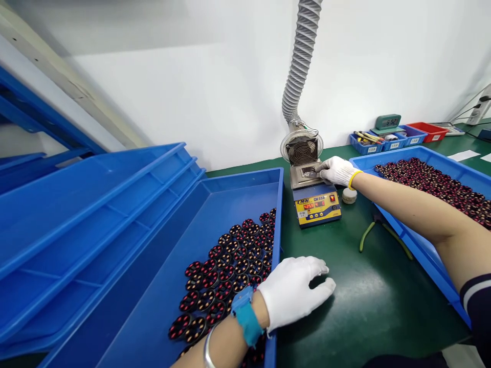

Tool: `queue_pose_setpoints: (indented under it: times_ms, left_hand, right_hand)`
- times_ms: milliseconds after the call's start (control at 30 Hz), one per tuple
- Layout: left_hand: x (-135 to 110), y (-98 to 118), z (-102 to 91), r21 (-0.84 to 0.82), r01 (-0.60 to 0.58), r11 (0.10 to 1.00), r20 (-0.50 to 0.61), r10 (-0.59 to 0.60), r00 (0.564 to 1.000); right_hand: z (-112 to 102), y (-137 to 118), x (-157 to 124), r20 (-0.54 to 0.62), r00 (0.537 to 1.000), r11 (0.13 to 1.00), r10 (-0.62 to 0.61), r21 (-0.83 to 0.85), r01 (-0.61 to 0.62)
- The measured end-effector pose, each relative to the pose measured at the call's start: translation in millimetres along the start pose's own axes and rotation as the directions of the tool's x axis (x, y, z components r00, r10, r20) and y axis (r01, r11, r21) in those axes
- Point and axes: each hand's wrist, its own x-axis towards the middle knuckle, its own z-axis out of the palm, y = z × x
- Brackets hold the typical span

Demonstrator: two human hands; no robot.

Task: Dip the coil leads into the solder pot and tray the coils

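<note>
My left hand point(293, 291), in a white glove with a blue wrist strap, rests on the green mat beside the left blue tray point(245, 179); its fingers are spread and hold nothing. That tray holds several dark round coil parts point(230, 271). My right hand point(335, 170), also gloved, reaches to the top of the solder pot point(312, 197) and its fingers are pinched on something small that I cannot make out, over the pot's metal basin.
A right blue tray point(418, 240) full of coil parts lies under my right forearm. Green-handled cutters point(368, 235) and a small round tin point(349, 196) lie on the mat. A fume hose with fan point(302, 148) stands behind the pot. Stacked blue trays point(88, 204) at left; small bins point(395, 138) at back.
</note>
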Motion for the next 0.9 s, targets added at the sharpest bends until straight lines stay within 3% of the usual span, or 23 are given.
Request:
queue_pose_setpoints:
  times_ms: [433,900]
  left_hand:
    - [0.3,2.3,-2.1,-0.001,0.003,1.000,0.010,-0.003,1.000]
    - [0.0,0.4,-0.9,-0.009,0.006,1.000,-0.002,-0.006,1.000]
  right_hand:
    - [-5.6,-6.1,-7.5,0.003,0.999,0.999,-0.041,-0.016,0.041]
    - [-14.2,3.6,-3.5,-0.041,0.995,0.995,0.088,0.040,-0.087]
